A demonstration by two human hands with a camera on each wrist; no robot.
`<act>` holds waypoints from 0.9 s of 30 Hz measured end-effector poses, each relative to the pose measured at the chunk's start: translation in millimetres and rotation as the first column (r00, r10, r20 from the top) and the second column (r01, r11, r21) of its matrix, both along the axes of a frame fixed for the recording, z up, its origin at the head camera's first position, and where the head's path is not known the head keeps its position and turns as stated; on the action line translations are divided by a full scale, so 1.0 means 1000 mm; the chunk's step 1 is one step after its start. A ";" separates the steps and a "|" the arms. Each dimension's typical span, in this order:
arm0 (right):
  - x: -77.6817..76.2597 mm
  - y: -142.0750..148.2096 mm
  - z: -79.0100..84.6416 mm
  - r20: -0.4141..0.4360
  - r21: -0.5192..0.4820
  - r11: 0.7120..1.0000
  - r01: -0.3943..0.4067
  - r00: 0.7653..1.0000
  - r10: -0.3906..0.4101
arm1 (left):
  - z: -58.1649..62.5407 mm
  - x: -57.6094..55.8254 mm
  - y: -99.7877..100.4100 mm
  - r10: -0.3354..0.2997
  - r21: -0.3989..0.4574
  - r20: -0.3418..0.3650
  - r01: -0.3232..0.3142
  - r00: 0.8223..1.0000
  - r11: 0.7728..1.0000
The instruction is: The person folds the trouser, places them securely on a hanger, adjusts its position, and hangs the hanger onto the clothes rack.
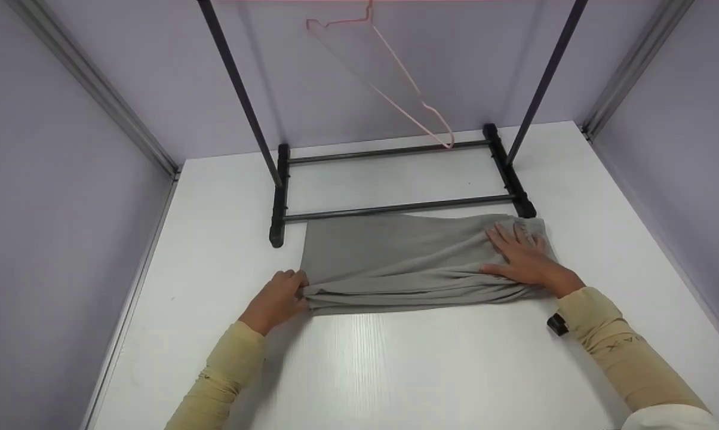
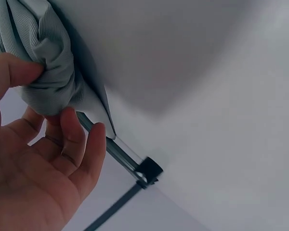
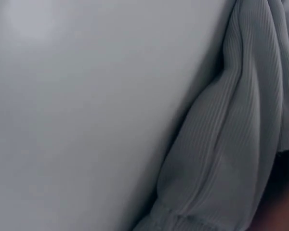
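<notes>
A grey ribbed garment [image 1: 383, 251] lies lengthwise on the white table, smooth along its far side and bunched into folds along its near side. At its left end, my left hand [image 1: 277, 300] pinches the gathered cloth. In the left wrist view, the thumb and fingers [image 2: 72, 134] close round a bunched grey fold [image 2: 50, 72]. My right hand [image 1: 524, 261] rests on the gathered right end with its fingers spread. The right wrist view shows the garment's folded near edge [image 3: 216, 139], with only a sliver of that hand at the side.
A black rack base [image 1: 395, 209] stands just beyond the garment, and its two uprights [image 1: 240, 89] rise at the back. A pink hanger [image 1: 407, 77] hangs between them. Lilac panels [image 1: 55, 209] wall the white table [image 1: 359, 370] at the sides and back.
</notes>
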State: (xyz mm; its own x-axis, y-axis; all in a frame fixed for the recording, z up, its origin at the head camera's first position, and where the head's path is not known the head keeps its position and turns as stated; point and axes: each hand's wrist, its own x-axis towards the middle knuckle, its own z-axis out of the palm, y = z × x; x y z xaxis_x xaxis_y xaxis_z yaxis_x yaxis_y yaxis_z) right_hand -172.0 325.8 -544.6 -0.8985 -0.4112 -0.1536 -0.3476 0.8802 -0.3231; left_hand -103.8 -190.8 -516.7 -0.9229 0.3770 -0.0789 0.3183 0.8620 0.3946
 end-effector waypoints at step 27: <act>0.011 -0.063 0.011 -0.142 -0.171 0.957 -0.233 0.967 0.210 | -0.008 0.018 -0.018 -0.101 0.000 -0.194 0.103 0.976 0.995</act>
